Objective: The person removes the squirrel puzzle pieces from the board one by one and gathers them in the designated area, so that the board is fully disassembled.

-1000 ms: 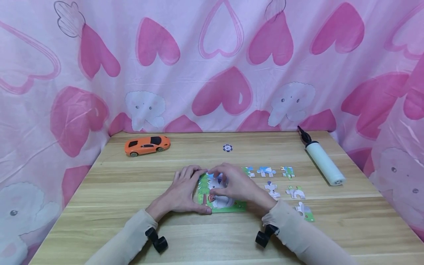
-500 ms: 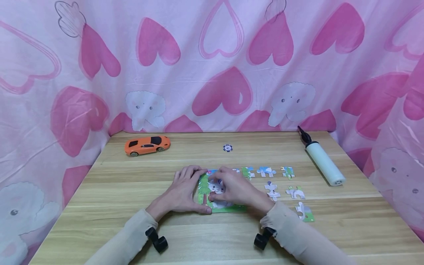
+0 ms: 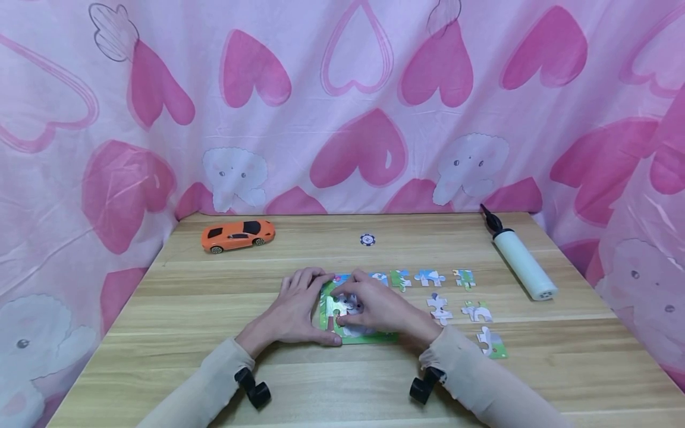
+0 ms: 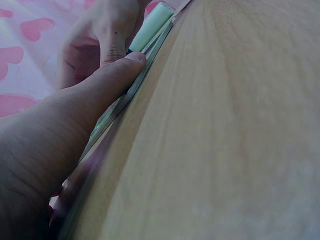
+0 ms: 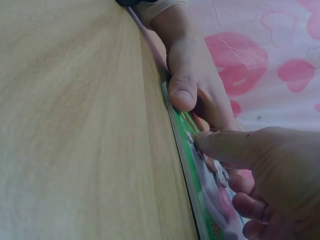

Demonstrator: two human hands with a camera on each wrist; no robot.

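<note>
A jigsaw puzzle board [image 3: 369, 339] with a green border and a white cartoon animal lies flat on the table. My left hand [image 3: 293, 309] rests along its left side, thumb on the near edge and fingers stretched toward the far corner. Over the picture, my right hand [image 3: 379, 304] pinches a puzzle piece [image 5: 220, 172] between thumb and fingers. That piece stands tilted off the board in the right wrist view, and the hand partly hides it. The left thumb [image 4: 131, 59] shows on the board's edge in the left wrist view.
Several loose puzzle pieces [image 3: 439, 308] lie on the table [image 3: 342, 386] right of the board. A light green hand pump [image 3: 524, 263] is at the back right. An orange toy car [image 3: 238, 236] stands back left, and a poker chip [image 3: 367, 239] lies behind the board.
My right hand has shifted slightly left and lower over the board, and the piece in its fingers is now tilted up. My left hand has stayed in place.
</note>
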